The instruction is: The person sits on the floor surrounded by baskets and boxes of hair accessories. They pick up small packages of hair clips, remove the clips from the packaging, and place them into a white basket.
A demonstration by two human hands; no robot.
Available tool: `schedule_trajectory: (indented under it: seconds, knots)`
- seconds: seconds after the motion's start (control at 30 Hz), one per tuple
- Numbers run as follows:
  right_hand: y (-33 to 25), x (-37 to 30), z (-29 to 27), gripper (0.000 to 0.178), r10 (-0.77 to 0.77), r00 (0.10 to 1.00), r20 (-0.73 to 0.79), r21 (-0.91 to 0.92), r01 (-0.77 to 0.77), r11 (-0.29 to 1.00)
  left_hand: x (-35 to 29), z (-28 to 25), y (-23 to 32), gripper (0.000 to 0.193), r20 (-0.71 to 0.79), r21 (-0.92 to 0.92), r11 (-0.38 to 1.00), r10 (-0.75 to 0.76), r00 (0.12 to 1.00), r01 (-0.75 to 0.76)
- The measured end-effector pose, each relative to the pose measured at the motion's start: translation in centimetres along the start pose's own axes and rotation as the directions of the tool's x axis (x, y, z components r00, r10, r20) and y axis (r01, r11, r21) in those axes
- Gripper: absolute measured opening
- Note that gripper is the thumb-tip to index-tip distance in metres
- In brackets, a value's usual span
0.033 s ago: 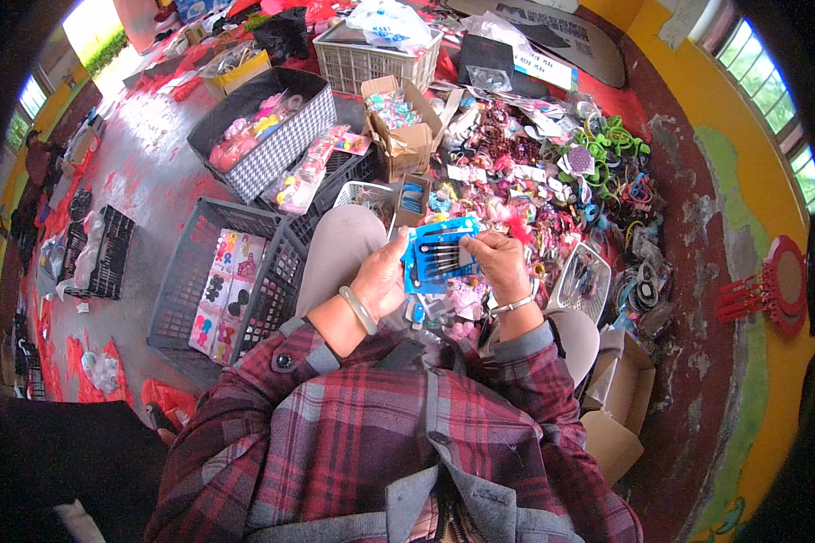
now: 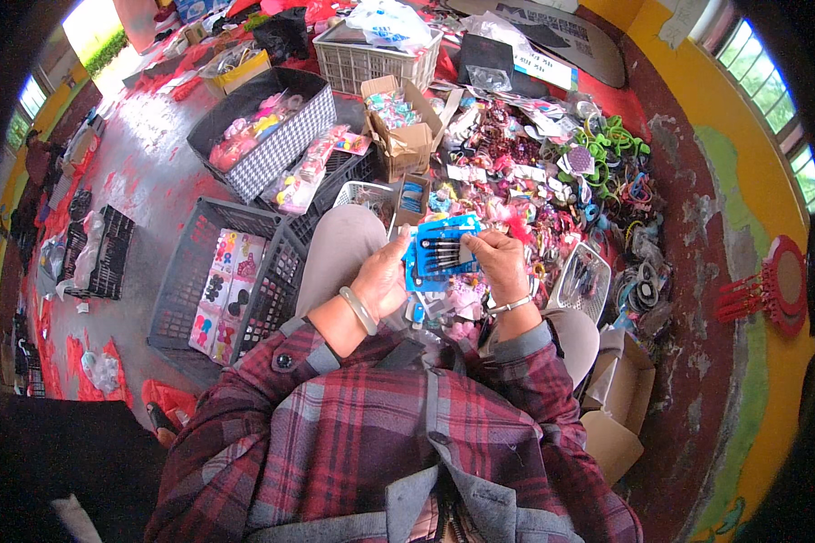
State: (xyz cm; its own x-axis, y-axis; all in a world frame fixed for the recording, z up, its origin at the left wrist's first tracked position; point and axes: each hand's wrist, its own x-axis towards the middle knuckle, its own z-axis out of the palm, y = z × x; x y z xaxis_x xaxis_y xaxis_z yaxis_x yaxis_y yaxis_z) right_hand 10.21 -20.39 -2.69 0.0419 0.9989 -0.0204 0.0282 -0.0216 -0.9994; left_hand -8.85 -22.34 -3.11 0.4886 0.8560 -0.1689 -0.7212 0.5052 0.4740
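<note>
Left hand (image 2: 382, 281) is holding blue card (image 2: 436, 274) by left edge, middle of frame. Right hand (image 2: 500, 264) is pinching card's right side, grip narrow. Black sticks (image 2: 445, 256) are lying in row on card. Grey crate (image 2: 177, 299) is sitting at left. Holding card flat, pinching softly, probably best.

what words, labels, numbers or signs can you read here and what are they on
White sheet: dark characters, not copied here.
Grey rounded sheet: large dark lettering, not copied here.
White plastic bag: blue print, too blurred to read.
Held blue card: any print too small.
</note>
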Motion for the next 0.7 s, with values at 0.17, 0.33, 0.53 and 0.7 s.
schedule_trajectory:
  seconds: [0.17, 0.33, 0.53, 0.7]
  knots:
    - [1.1, 0.0, 0.7, 0.011, -0.247, 0.968, -0.047, -0.164, 0.237, 0.958, 0.6, -1.1, -1.1, 0.028, -0.025, 0.089, 0.996, -0.002, 1.000, 0.004]
    - [0.4, 1.0, -1.8, 0.013, -0.215, 0.943, -0.252, 0.135, 0.255, 0.958, 0.7, -1.8, -0.6, 0.025, -0.023, 0.058, 0.998, -0.014, 1.000, 0.015]
    - [-3.0, -1.1, -1.4, 0.013, 0.068, 0.989, 0.133, 0.444, -0.121, 0.888, 1.0, -2.8, -0.6, 0.029, 0.002, 0.019, 0.999, 0.027, 1.000, -0.027]
    - [-0.4, -0.5, 0.0, 0.013, -0.055, 0.977, 0.204, -0.065, 0.070, 0.995, 0.6, -0.8, -0.1, 0.029, -0.046, -0.036, 0.997, -0.064, 0.997, 0.062]
